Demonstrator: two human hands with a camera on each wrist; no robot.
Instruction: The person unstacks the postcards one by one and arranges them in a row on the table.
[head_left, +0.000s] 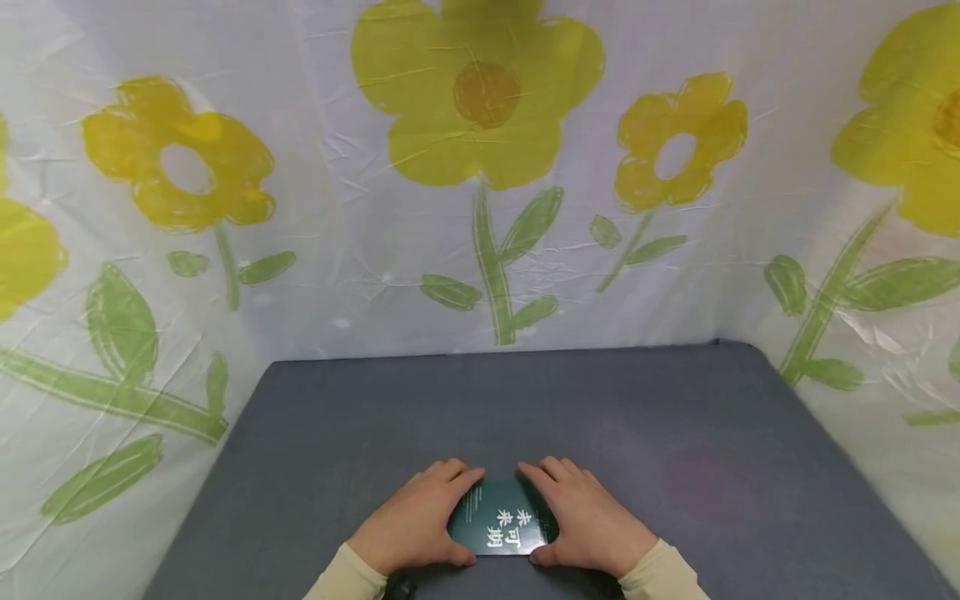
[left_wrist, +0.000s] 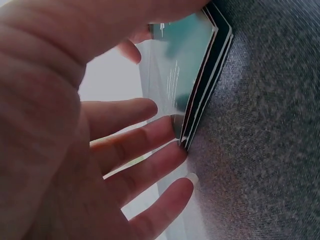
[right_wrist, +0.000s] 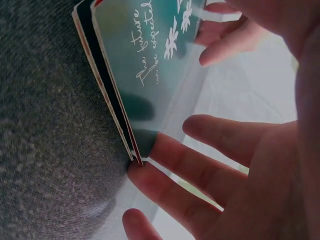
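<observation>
"One green booklet (head_left: 498, 512): held how?"

"The left hand (head_left: 420, 521) and right hand (head_left: 588, 518) share it, each grip half-curled, thumb at the near edge, some fingertips against the far corner."

"Where is it?"

"Between them, right down by the desk (head_left: 480, 417); whether it fully rests there, I can't tell."

"Any risk?"

"Its side shows dark gaps between layers, so I'd judge an uneven squeeze could slide those apart, or let one corner slip."
</observation>
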